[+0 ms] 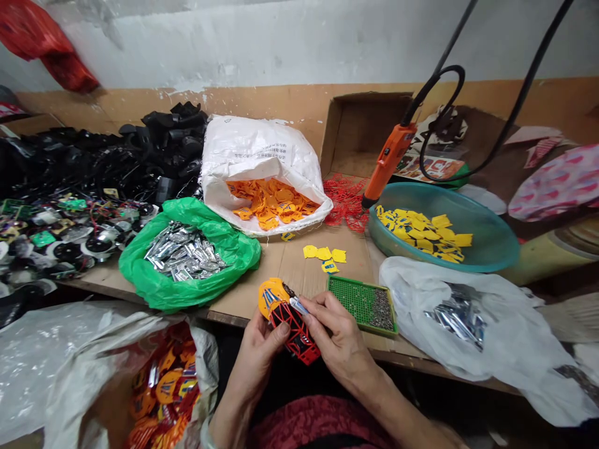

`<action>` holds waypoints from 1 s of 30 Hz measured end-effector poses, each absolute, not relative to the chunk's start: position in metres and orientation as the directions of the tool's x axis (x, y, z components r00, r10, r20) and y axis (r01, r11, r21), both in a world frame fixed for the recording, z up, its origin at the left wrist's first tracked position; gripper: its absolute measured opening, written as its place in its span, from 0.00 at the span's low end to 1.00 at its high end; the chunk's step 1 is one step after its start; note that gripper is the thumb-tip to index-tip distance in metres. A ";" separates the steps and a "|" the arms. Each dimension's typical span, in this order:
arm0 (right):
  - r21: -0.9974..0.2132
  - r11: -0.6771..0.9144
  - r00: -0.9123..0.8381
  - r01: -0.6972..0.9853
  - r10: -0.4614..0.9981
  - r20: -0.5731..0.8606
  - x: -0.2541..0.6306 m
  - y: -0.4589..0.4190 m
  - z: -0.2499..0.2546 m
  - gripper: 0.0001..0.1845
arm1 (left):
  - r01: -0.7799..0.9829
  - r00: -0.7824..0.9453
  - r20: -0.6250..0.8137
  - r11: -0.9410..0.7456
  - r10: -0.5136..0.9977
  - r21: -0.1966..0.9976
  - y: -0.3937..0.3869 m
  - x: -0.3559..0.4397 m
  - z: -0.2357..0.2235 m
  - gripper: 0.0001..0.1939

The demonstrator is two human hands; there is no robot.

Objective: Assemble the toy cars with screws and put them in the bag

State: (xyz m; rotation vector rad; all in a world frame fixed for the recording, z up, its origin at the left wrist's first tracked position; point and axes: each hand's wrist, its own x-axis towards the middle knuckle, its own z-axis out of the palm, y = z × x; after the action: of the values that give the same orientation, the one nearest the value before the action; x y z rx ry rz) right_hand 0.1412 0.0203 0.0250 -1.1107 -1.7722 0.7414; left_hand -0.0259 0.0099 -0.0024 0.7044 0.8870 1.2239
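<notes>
My left hand (256, 349) grips a small toy assembly (286, 321) from below: an orange and blue top part over a red mesh-like frame. My right hand (334, 333) pinches a small silver piece (298, 305) and presses it against the top of that assembly. Both hands are just in front of the table's near edge. A green tray (358, 298) with small screws in its right part lies right beside my right hand.
A green bag of silver pieces (185, 252), a white sack of orange parts (269, 202), a teal bowl of yellow parts (486, 240), a hanging orange electric screwdriver (390, 159), red frames (346, 199), a cardboard box (360, 131), black parts (116, 162) and bags (491, 324) crowd the table.
</notes>
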 end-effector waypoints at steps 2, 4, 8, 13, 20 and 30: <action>-0.818 0.430 -0.200 0.384 0.903 0.380 0.141 0.020 0.025 0.19 | -0.497 0.104 -0.191 0.217 0.976 0.840 0.010 -0.025 -0.002 0.26; -0.809 0.439 -0.203 0.391 0.898 0.389 0.141 0.020 0.024 0.19 | -0.500 0.109 -0.197 0.225 0.974 0.836 0.010 -0.025 -0.001 0.26; -0.804 0.434 -0.214 0.407 0.901 0.378 0.141 0.020 0.024 0.19 | -0.492 0.106 -0.208 0.233 0.972 0.839 0.010 -0.025 0.001 0.27; -0.809 0.421 -0.229 0.411 0.906 0.355 0.141 0.020 0.026 0.18 | -0.470 0.093 -0.208 0.227 0.974 0.853 0.009 -0.025 0.000 0.27; -0.807 0.413 -0.200 0.422 0.911 0.362 0.142 0.018 0.029 0.18 | -0.453 0.080 -0.194 0.209 0.978 0.867 0.009 -0.024 0.000 0.26; -0.808 0.424 -0.217 0.409 0.905 0.365 0.140 0.019 0.027 0.16 | -0.428 0.104 -0.152 0.182 0.983 0.885 0.009 -0.026 -0.003 0.25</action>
State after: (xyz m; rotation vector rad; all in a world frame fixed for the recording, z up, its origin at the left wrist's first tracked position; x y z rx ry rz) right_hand 0.1401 0.0185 0.0275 -1.1300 -1.8075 0.7172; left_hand -0.0259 0.0092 -0.0027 0.7867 0.9045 1.2167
